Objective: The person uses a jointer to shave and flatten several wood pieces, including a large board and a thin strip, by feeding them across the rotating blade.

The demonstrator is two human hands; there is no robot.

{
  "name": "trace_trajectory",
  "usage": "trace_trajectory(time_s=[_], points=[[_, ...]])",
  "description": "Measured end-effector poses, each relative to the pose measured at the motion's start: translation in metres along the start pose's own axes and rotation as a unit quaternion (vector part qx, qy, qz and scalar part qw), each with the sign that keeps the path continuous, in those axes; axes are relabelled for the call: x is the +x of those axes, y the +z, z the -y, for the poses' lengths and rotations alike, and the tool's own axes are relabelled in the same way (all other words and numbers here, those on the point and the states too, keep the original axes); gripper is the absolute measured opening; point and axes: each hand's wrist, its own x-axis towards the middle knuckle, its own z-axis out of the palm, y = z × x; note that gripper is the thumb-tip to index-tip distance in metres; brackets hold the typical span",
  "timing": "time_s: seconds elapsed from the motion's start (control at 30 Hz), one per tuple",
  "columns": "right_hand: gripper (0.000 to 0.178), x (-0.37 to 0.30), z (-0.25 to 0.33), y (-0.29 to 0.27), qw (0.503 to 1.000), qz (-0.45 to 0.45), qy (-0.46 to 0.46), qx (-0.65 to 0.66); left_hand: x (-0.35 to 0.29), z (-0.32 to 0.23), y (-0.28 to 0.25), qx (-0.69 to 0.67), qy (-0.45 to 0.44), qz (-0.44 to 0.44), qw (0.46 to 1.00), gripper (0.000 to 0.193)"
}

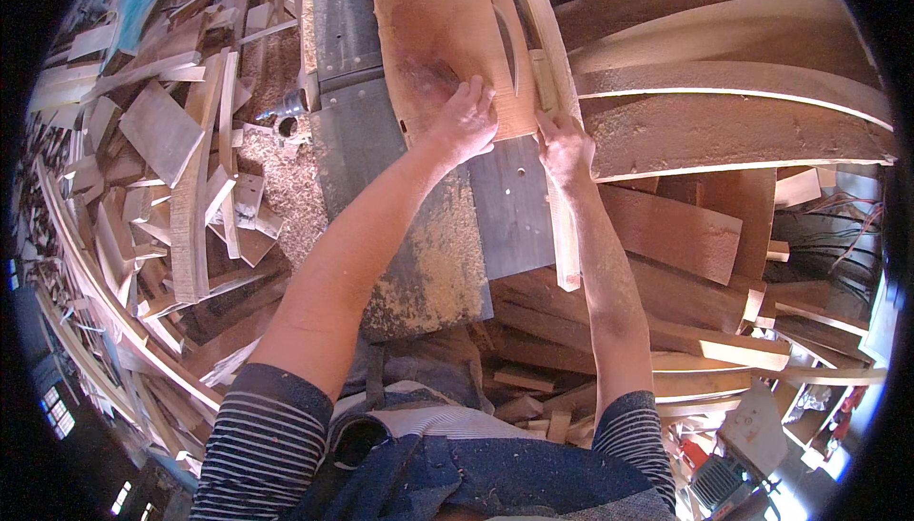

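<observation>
A wide brown wooden board [419, 7] with a ragged left edge lies on a worn grey metal work table [514, 212]. My left hand [466, 123] is closed at the board's near end, fingers curled and pressed onto it. A thin curved grey strip, resembling a saw blade [506, 45], stands out of the board's right part. Along the right runs a long pale wooden strip [564, 255]. My right hand [567, 148] is closed around this strip, fingertips by the near right corner of the board. The undersides of both hands are hidden.
Offcuts [164, 131] and sawdust [286, 178] are heaped to the left, beside a dark cylindrical fitting [290, 107]. Large curved planks [724, 126] are stacked on the right. More boards [666, 231] lie below them. A motor-like machine part [719, 483] stands at the lower right.
</observation>
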Motion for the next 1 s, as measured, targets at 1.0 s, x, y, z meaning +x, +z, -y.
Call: trace_trajectory(time_s=[1.0], points=[[0.026, 0.027, 0.002, 0.010, 0.999, -0.031, 0.031, 0.021, 0.012, 0.023, 0.005, -0.068, -0.008, -0.061, 0.996, 0.065]])
